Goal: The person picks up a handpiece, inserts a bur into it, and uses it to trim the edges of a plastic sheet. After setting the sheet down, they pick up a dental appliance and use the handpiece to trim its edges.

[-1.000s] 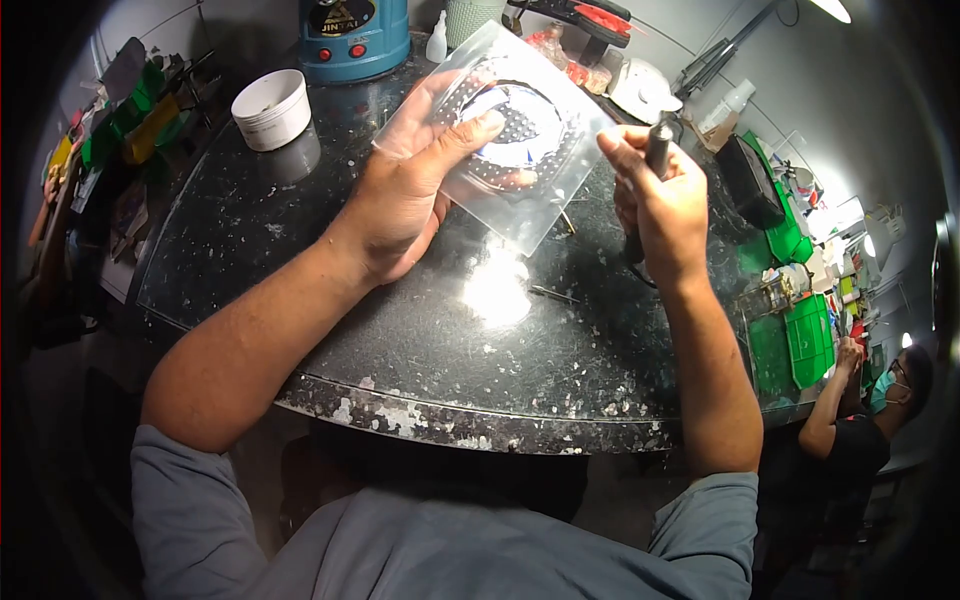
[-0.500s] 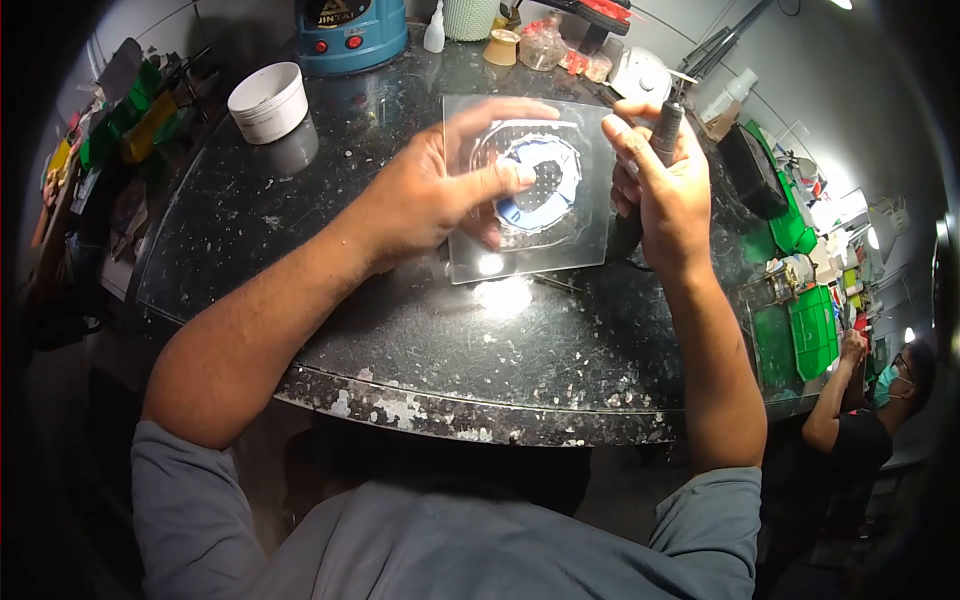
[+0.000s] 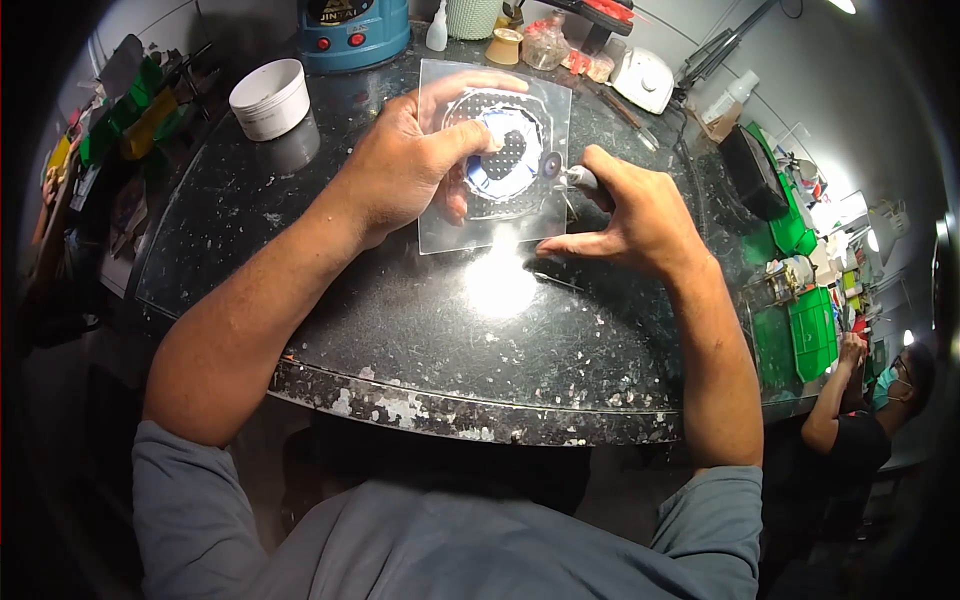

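Observation:
My left hand [image 3: 405,165] grips a square clear sheet [image 3: 440,232] from its left side, thumb in front and fingers behind. The sheet bears a ring [image 3: 533,128] with jagged white and blue edges around a dotted dark middle. In my right hand [image 3: 640,210] is a grey rotary tool [image 3: 582,178]. Its small round disc [image 3: 552,165] is at the right part of the sheet, beside the ring; whether it touches the sheet is unclear. My right thumb extends below, near the sheet's lower right corner.
A dark worktable [image 3: 430,340] bears a white tub [image 3: 270,100], a blue machine [image 3: 352,35], a white device [image 3: 642,80] and a black box [image 3: 748,170]. Green trays [image 3: 813,335] stand at the right. A masked co-worker [image 3: 850,430] is at the far right.
The clear sheet and my left hand have moved up and left. My right hand has turned the tool from upright to pointing left, bringing its disc to the sheet.

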